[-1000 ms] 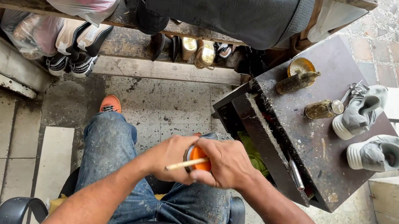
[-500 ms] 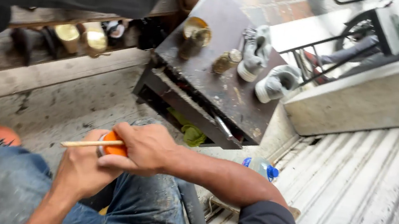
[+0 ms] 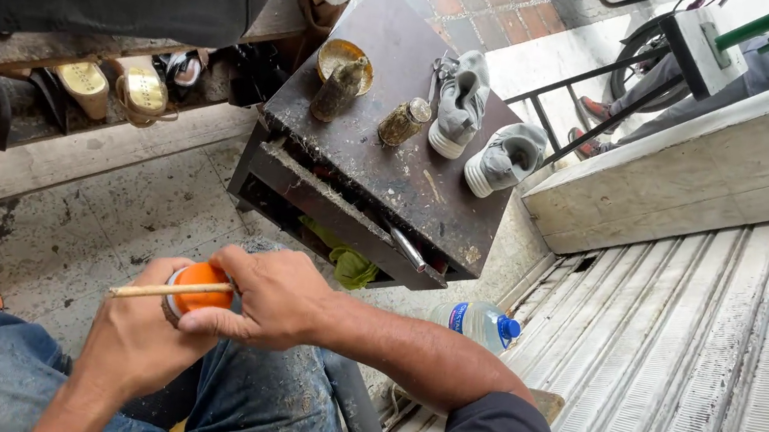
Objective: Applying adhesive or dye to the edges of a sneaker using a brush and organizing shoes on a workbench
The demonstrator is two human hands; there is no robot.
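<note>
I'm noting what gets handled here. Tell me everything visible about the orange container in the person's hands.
The orange container is small and round, its top bright orange and smooth, like plastic or painted metal; a paler rim shows at its left edge. The left hand cups it from below, and the right hand grips it from the right. A thin wooden stick lies across it. It sits above the person's jeans-clad lap.

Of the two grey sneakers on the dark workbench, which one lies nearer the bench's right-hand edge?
The lower, right-hand grey sneaker, its white sole facing the camera beside the metal railing. The other sneaker sits further in, next to the grimy jar.
</note>
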